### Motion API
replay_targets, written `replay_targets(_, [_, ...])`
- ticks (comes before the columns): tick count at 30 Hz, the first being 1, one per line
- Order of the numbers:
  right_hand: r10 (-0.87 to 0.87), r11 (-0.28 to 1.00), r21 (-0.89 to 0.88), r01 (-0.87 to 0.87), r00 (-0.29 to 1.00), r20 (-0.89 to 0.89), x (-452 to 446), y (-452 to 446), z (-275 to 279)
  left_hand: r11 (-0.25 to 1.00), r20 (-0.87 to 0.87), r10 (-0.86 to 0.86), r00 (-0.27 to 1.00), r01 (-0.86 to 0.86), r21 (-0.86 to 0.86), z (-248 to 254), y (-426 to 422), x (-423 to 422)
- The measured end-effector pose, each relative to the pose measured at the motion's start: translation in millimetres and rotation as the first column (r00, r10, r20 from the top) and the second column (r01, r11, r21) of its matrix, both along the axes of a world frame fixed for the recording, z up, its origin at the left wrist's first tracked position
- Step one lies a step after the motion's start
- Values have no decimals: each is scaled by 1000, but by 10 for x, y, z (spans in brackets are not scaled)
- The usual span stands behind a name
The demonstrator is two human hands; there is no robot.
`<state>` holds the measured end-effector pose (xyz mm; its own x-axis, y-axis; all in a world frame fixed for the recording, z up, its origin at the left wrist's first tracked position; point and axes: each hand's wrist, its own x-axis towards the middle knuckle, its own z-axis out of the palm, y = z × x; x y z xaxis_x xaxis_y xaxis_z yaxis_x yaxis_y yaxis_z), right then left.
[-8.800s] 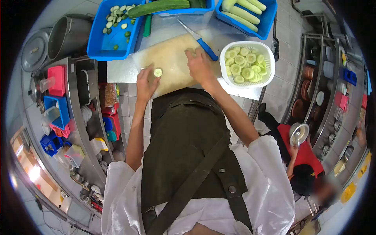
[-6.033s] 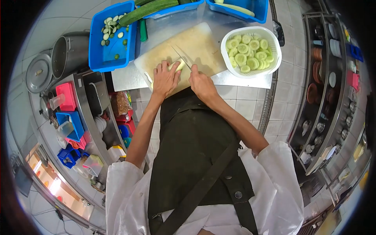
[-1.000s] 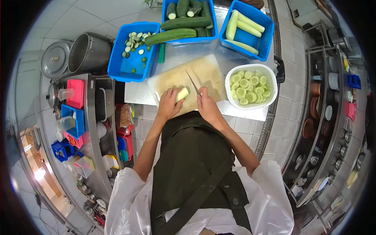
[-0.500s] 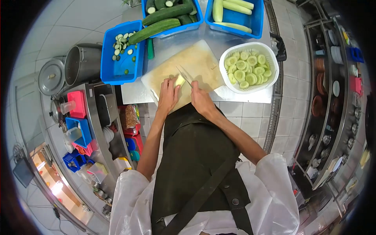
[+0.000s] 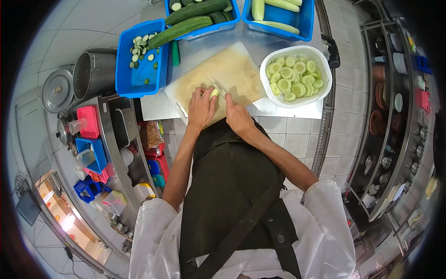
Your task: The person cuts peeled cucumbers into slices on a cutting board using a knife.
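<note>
My left hand (image 5: pixel 201 108) is closed over a short piece of peeled cucumber (image 5: pixel 214 93) on the white, stained cutting board (image 5: pixel 234 67). My right hand (image 5: pixel 238 115) grips a knife (image 5: pixel 216 85), whose blade points up and left, just right of the piece. The fingers of my right hand hide the knife's handle. Beside the board on the right stands a white basket (image 5: pixel 325 83) holding several round pale-green cucumber slices (image 5: pixel 286 73). A pale strip lies at the board's left edge.
Behind the board, a blue bin (image 5: pixel 198 33) holds dark-green cucumbers (image 5: pixel 182 30), another blue bin (image 5: pixel 304 33) peeled ones. A third blue bin (image 5: pixel 121 72) at left has end pieces. A green-handled tool (image 5: pixel 175 53) lies between bins. Metal shelves flank the table (image 5: pixel 155 107).
Since the earliest frame, my right hand has taken up the knife and my left hand a peeled cucumber. That cucumber now shows shorter than a second ago. The person at right is gone from view.
</note>
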<state>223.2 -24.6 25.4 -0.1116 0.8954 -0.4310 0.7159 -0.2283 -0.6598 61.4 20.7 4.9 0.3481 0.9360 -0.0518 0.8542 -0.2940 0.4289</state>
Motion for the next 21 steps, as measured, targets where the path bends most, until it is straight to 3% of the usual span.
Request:
replay_targets(11, [75,996,-51,-72,995,66,0,89,184,1000,56,-25,998,24,14,-33,38,-9])
replay_targets(21, [36,999,8,-36,999,34,-31,-97,-416,997,72,-52,996,48,59,-89,51,-59])
